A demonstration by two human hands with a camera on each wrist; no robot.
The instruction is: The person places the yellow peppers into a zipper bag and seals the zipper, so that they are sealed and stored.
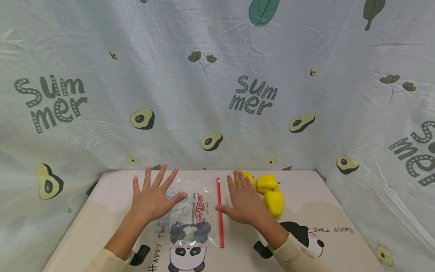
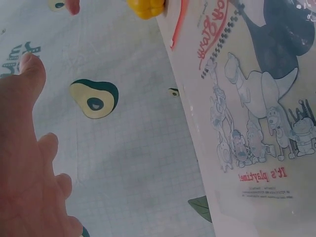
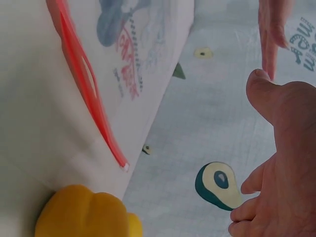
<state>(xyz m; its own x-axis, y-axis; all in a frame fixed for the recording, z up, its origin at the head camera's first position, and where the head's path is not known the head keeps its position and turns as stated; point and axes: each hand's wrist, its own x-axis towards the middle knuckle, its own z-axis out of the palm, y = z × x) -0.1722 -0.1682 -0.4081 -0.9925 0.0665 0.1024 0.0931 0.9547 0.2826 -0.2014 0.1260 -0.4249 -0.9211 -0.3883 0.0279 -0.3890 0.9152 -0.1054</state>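
A clear printed zip bag [image 1: 200,204] with a red zip edge [image 1: 220,219] lies flat on the table between my hands. My left hand [image 1: 151,200] is held over the bag's left side, fingers straight and spread, holding nothing. Right of the red edge, my right hand [image 1: 245,200] has its fingers extended and thumb out, also holding nothing. Beyond and beside it sit three yellow bell peppers [image 1: 273,203], one partly hidden behind its fingers. The right wrist view shows a yellow pepper [image 3: 84,215] near the zip edge. In the left wrist view, cartoon figures [image 2: 256,123] show on the bag.
The pale table [image 1: 323,204] carries panda drawings [image 1: 187,257] and lettering. A light curtain [image 1: 170,94] printed with avocados and "summer" hangs behind it and along the sides. Black straps [image 1: 140,255] sit at both wrists.
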